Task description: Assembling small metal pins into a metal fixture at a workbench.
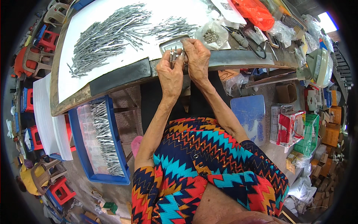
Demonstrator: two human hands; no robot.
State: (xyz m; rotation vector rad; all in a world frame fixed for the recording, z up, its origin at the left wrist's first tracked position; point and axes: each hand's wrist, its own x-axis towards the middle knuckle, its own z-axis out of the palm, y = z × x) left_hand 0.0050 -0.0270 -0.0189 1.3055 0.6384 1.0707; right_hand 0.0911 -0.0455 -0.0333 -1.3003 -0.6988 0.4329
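Note:
Both hands meet over the table's near edge, beside a small shallow metal tray (163, 47). In the bent fingers of my left hand (170, 76) are several small slim metal pieces (174, 54), their ends standing up between the fingertips. My right hand (198, 59) is closed close against it, thumb and fingers pinched together; what they hold is hidden. Beyond the hands, a big heap of thin grey metal pieces (108, 33) and a smaller heap (173, 28) lie on a white sheet (67, 87). Right of the tray sits a clear plastic bag of small metal parts (210, 36).
A dark flat strip (121, 76) lines the table's front edge. Below left stands a blue tray (89, 164) holding rows of metal pieces, beside stacked white sheets (52, 115). An orange-red bag (257, 15), a cabled tool (239, 39) and plastic bags crowd the table's right end.

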